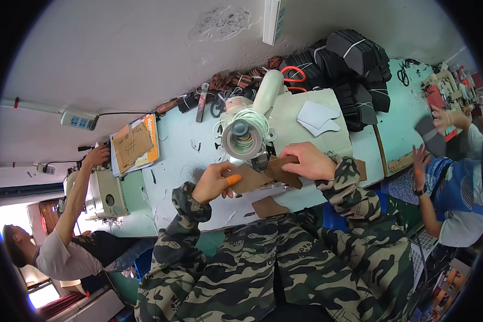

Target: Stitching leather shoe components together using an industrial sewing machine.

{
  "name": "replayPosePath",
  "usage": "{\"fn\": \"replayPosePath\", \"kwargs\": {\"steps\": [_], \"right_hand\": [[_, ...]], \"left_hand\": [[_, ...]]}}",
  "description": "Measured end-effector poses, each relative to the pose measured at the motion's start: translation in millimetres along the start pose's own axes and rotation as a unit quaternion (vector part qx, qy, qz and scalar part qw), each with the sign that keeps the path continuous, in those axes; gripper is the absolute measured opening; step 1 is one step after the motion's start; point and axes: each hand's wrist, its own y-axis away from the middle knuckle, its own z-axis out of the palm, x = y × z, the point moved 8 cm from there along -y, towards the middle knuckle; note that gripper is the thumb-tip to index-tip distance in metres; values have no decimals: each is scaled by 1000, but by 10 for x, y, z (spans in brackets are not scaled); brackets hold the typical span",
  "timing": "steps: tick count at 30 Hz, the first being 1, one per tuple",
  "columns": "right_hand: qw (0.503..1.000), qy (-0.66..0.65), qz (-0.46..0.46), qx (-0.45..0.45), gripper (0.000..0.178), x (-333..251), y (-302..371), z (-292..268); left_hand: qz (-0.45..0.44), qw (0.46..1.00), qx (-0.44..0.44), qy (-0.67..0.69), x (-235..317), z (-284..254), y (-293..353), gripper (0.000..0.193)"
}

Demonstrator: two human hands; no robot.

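Note:
My left hand (213,182), with an orange cover on one finger, pinches a flat brown piece of leather-like material (250,180). In my right hand (312,162) is a second, darker brown piece (284,172), its edge meeting the first one. Both pieces are at the front of a pale sewing machine (273,88), right by its working end, which is partly hidden. A coil of light green cord or thread (252,119) rings the machine's top. Another brown piece (269,207) lies at the table's front edge, and one more (362,170) shows beside my right sleeve.
Pale grey cut pieces (317,117) rest on the machine bed. Behind are tied black bundles (354,53), orange-handled scissors (294,75) and a hammer-like tool (202,102). Cardboard and papers (136,145) lie left. Co-workers sit left (80,241) and right (456,188), the right one holding a dark piece.

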Motion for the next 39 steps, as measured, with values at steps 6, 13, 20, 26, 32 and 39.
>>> {"fn": "replayPosePath", "kwargs": {"steps": [6, 13, 20, 26, 32, 39], "right_hand": [[996, -70, 36, -51, 26, -21, 37, -15], [983, -136, 42, -119, 28, -6, 53, -6], [996, 70, -51, -15, 28, -142, -164, 233], [907, 192, -17, 375, 42, -93, 301, -914], [892, 300, 0, 339, 106, 141, 353, -956], [987, 35, 35, 152, 78, -215, 432, -36]], "left_hand": [[-39, 991, -14, -127, 87, 3, -89, 25], [34, 986, 54, -153, 137, 96, -187, 25], [184, 917, 94, -340, 162, 140, -316, 19], [205, 857, 59, -470, -689, 1091, 66, 28], [124, 892, 4, -435, -1336, 1165, -169, 53], [159, 980, 31, -112, -803, 895, 161, 36]]}}
